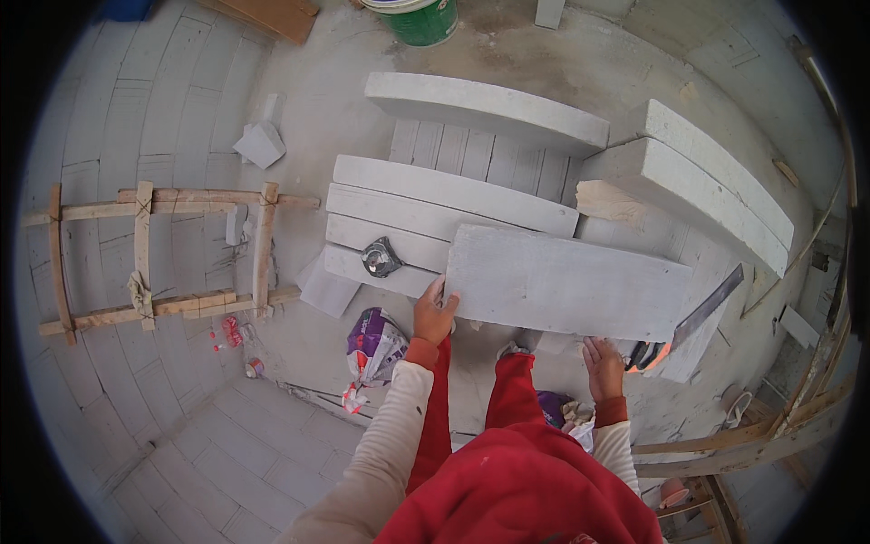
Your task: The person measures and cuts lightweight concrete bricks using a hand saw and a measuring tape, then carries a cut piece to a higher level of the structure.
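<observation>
A long, flat grey-white concrete block [566,281] lies tilted before me, over the right ends of the stacked blocks. My left hand [437,310] grips its near left corner, thumb on the top face. At the near edge further right, my right hand [604,367] has its fingers curled against or under the block; the fingertips are partly hidden. Close to that hand is a handsaw [711,308] with an orange and black handle, partly covered by the block. A small dark, angular tool [381,257] sits on the blocks left of my left hand; its kind is unclear.
Several pale blocks [453,195] are stacked ahead, with more [716,186] at the right. A wooden ladder-like frame [145,258] stands at the left. Purple-and-white bag [379,335] and plastic bottles [231,332] lie by my left arm. A green bucket [426,23] is at the back.
</observation>
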`<state>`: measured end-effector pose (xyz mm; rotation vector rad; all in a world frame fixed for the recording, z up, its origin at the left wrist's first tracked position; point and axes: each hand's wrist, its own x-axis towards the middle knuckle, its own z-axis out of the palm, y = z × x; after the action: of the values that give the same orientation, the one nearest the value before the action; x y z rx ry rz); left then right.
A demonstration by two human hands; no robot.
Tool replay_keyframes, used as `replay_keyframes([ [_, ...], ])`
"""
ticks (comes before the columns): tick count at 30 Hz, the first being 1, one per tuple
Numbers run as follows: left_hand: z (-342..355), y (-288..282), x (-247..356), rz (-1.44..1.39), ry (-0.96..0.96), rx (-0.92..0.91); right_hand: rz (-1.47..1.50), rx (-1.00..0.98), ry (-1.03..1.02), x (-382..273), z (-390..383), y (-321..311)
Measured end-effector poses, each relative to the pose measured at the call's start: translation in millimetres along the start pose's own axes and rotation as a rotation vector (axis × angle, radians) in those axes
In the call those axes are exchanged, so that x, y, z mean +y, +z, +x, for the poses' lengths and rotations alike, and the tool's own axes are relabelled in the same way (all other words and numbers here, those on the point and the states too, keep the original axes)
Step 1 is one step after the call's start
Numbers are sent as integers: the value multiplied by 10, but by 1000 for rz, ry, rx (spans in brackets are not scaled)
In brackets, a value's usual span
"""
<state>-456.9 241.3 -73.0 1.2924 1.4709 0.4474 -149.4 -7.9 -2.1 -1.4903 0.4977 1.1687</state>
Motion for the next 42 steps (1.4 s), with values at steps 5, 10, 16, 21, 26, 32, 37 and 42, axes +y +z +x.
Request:
replay_keyframes([
  [5,362,-917,402,786,276,229,-507,-177,98,104,-454,846],
  [10,941,-1178,341,996,234,108,-526,-246,-33,565,-492,1590],
  [16,789,-1280,352,717,294,131,-576,-313,-54,863,-654,1819],
  [21,24,-1344,898,105,-206,-582,-753,-587,-572,755,-1003,1995],
  [26,-664,-886,793,55,-441,-719,-641,-696,-57,714,-1351,1903],
  [32,-935,-394,1168,631,-264,-961,-80,-563,294,771,-1251,1283],
  [37,-1030,-54,1020,607,179,-939,142,-617,354,953,-1083,978],
  [42,-808,-19,1060,728,-185,-1208,-28,-668,574,862,-932,915],
])
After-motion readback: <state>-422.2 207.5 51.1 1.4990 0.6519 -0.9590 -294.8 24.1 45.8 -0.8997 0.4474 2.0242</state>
